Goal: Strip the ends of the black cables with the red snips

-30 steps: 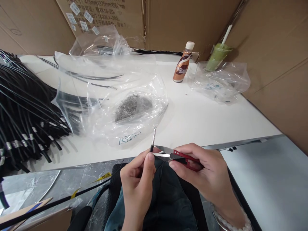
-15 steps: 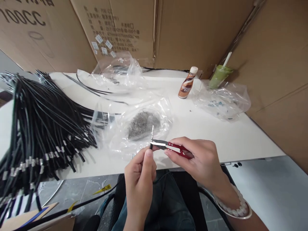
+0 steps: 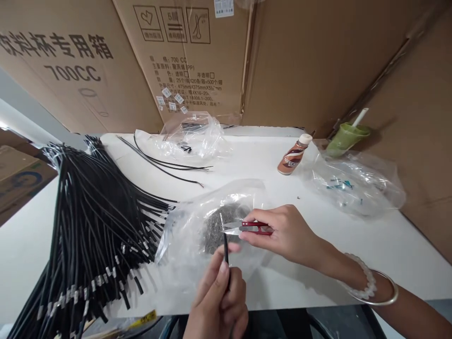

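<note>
A black cable (image 3: 226, 249) stands upright in my left hand (image 3: 221, 294), pinched between thumb and fingers, its pale stripped end pointing away from me. My right hand (image 3: 282, 230) grips red-handled thread snips (image 3: 254, 227), their blades pressed nearly together at the cable where the black sheath gives way to the pale part. Whether the blades touch the cable I cannot tell. Behind the blades, a clear plastic bag (image 3: 187, 245) lies on the table with a heap of fine grey wire clippings (image 3: 213, 230) in it.
A large bundle of black cables (image 3: 95, 221) covers the left of the white table (image 3: 250, 155). Several loose cables (image 3: 165, 162) lie behind the bag. At the back stand a drink bottle (image 3: 294, 155), a green cup (image 3: 346, 139), plastic bags (image 3: 356, 188) and cardboard boxes (image 3: 197, 103).
The view has tilted up and shifted left. The snips' blades have closed together from a wider gap. My left hand has slid lower on the cable, exposing more black sheath.
</note>
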`<state>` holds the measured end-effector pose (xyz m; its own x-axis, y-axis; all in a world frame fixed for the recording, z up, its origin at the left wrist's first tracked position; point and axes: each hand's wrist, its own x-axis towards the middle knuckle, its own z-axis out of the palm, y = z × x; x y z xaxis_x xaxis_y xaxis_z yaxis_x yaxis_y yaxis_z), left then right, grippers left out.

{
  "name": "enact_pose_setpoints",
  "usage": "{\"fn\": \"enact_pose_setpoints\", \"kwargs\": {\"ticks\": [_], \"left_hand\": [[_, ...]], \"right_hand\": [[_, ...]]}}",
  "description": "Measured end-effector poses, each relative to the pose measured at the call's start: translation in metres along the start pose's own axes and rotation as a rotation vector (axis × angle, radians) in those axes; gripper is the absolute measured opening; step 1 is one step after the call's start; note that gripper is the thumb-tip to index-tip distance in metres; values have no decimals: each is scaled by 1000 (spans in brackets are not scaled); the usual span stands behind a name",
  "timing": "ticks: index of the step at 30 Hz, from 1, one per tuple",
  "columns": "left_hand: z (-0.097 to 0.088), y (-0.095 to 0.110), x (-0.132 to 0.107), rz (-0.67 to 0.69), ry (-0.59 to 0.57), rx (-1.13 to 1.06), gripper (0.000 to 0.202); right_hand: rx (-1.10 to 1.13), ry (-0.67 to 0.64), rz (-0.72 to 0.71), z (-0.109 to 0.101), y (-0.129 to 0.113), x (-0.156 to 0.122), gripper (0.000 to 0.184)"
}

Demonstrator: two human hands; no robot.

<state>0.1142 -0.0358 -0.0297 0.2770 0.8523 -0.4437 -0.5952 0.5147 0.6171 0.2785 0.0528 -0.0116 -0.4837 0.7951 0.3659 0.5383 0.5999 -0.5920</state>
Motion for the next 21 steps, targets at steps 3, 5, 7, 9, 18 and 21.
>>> {"fn": "enact_pose_setpoints", "kwargs": {"ticks": [3, 5, 7, 9, 18, 21], "left_hand": [[7, 6, 5, -62, 154, -131, 55], [11, 9, 8, -66, 217, -178, 59], [14, 11, 11, -77, 250, -197, 62], [15, 12, 13, -84, 258, -194, 64], [13, 13, 15, -131, 281, -150, 64], [11, 13, 13, -151, 271, -142, 62]], "right_hand": [[82, -69, 99, 2, 10, 6, 29], [146, -117, 180, 2, 17, 7, 30], [190, -154, 238, 3, 21, 7, 28], [219, -178, 264, 6, 24, 8, 27], [201, -260, 296, 19, 18, 17, 36], [188, -315, 384, 19, 15, 19, 36]]}}
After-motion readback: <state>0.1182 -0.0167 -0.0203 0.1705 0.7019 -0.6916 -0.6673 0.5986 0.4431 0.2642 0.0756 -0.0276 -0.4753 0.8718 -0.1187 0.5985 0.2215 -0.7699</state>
